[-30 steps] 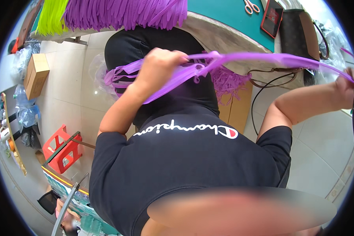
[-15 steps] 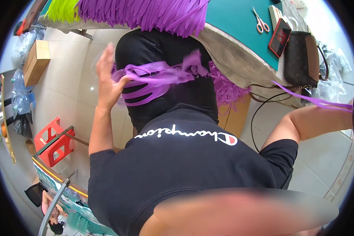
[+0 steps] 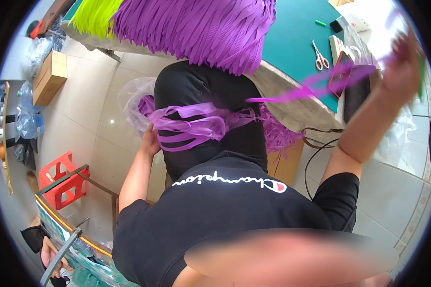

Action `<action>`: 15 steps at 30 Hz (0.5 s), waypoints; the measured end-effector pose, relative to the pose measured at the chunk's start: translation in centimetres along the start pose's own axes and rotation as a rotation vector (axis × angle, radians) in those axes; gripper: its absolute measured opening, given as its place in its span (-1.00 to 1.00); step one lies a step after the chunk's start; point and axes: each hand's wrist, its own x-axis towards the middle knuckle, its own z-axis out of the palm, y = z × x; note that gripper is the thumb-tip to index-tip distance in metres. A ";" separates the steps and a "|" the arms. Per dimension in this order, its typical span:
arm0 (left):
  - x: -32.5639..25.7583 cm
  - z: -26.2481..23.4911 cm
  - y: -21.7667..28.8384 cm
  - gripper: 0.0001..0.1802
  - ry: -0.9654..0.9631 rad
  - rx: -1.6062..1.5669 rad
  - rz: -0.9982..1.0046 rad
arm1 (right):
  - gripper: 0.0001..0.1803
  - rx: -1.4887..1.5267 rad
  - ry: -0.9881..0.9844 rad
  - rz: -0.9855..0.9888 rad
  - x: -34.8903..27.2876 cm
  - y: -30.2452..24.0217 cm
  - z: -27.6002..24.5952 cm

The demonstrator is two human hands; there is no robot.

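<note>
Over my black-trousered thighs lies a loose bundle of flat purple plastic strips, with slits between them. At the bundle's left end is my left hand, closed on the strips, its fingertips partly hidden. My right hand is raised far to the right, blurred by motion. A long purple strip trails from its closed fingers leftward over the table edge. A thick row of toothed purple strips hangs over the table's near edge, beside a lime-green row.
On the green table lie pink-handled scissors, a phone and a dark bag. Purple scraps heap right of my legs. A clear plastic bag, cardboard box and red stool stand left.
My left hand has dropped from above the strips and closed on their left end. My right arm has swung up and forward, carrying the purple strip over the table edge.
</note>
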 end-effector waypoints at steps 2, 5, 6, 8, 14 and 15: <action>0.7 0.2 0.9 -0.43 0.057 -0.138 0.134 | -0.88 -0.122 -0.045 0.045 -0.6 4.5 2.8; 0.7 -0.7 1.7 -0.48 0.128 -0.185 0.129 | -0.87 0.142 0.053 0.387 -0.6 13.5 7.0; 0.6 -1.2 1.8 -0.53 0.101 -0.169 0.187 | -0.85 0.209 0.014 0.314 -0.2 16.9 8.3; -0.2 -2.1 2.1 -0.53 0.112 -0.153 0.210 | -0.84 0.266 -0.024 0.274 0.9 23.8 10.4; -3.1 -4.3 2.3 -0.54 0.177 -0.256 0.261 | -0.88 -0.035 -0.041 0.441 2.8 36.3 11.5; -3.4 -4.6 2.2 -0.55 0.199 -0.309 0.259 | -0.89 -0.016 -0.050 0.437 3.0 36.7 11.2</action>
